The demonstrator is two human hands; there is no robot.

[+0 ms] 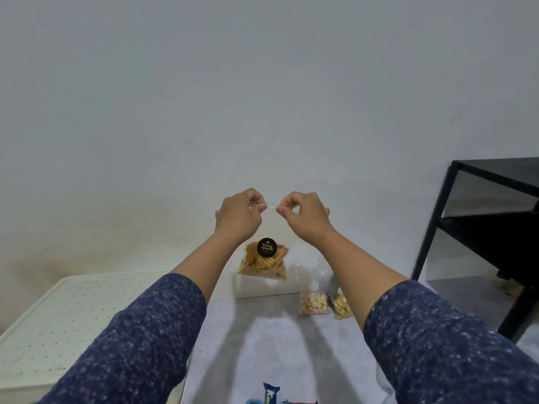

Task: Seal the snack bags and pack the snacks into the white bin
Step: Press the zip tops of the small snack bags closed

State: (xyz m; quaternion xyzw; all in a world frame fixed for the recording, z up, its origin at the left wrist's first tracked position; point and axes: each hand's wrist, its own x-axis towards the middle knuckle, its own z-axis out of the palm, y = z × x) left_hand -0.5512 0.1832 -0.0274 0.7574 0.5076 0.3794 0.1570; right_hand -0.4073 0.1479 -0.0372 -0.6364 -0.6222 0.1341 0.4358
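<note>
clear plastic bag (glossy), knit sleeve

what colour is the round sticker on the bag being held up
Black with gold lettering, on the clear snack bag; the head view shows the sticker plainly.

Bottom edge cuts off the blue snack wrappers.
</note>
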